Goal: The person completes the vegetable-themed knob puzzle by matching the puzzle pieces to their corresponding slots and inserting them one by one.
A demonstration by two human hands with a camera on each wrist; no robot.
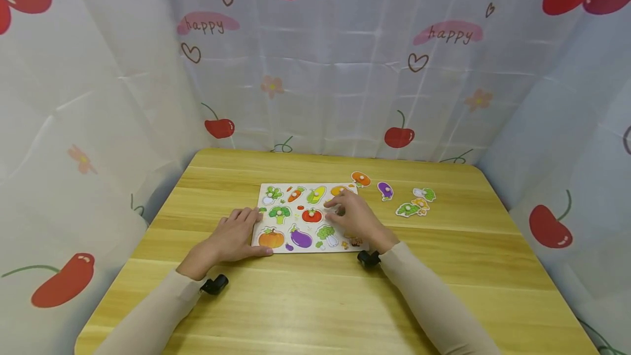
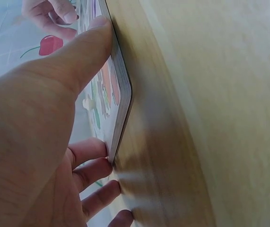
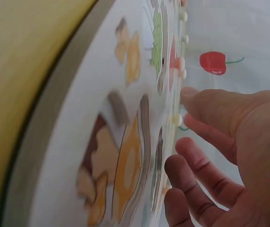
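Note:
A white wooden vegetable puzzle board (image 1: 291, 248) lies on the table. My left hand (image 1: 235, 237) rests at its left edge, thumb on the near edge, the other fingers spread along the side. Over the board's right part hovers my right hand (image 1: 359, 217), thumb and fingers bent but apart, nothing visible between them. It hides part of the board. Near its fingertips is the tomato piece (image 1: 311, 216), with a knob. Knobbed carrot (image 1: 295, 195), corn (image 1: 316, 195) and broccoli (image 1: 279, 213) pieces sit in the board. The mushroom picture (image 3: 130, 165) shows close up in the right wrist view.
Loose pieces lie right of the board: a pumpkin (image 1: 361, 179) by its far corner, an eggplant (image 1: 385, 191), a leafy white-stemmed vegetable (image 1: 426, 194), a mushroom piece (image 1: 420, 203) and a green piece (image 1: 407, 210). A cherry-print curtain (image 1: 315, 103) surrounds the wooden table (image 1: 305, 311).

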